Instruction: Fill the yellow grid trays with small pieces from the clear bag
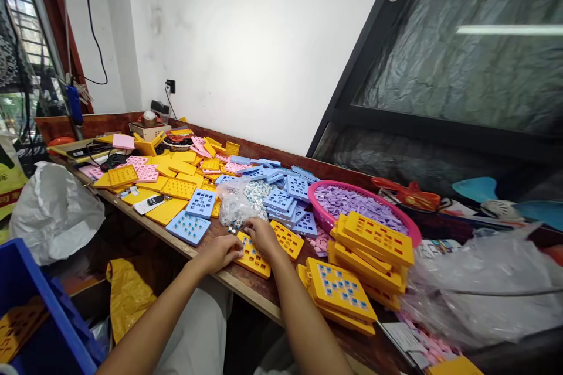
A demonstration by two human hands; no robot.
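Observation:
A yellow board with rows of square holes (255,261) lies at the front edge of the table. My left hand (223,253) is closed at its left edge, thumb and fingers gripping the rim. Over the far end of this board is my right hand (260,235), its fingers bent down and together; what they hold, if anything, is hidden. Just beyond the fingertips, small white and blue pieces (233,229) spill beside a clear plastic bag (233,202) of similar pieces. A second yellow holed board (287,240) lies right of my right hand.
Blue boards (188,228) lie left of my hands, with more blue boards (279,200) behind. A pink basket (416,234) of purple pieces stands to the right. Stacked yellow boards (338,290) rise near my right forearm. A blue crate (44,293) sits lower left.

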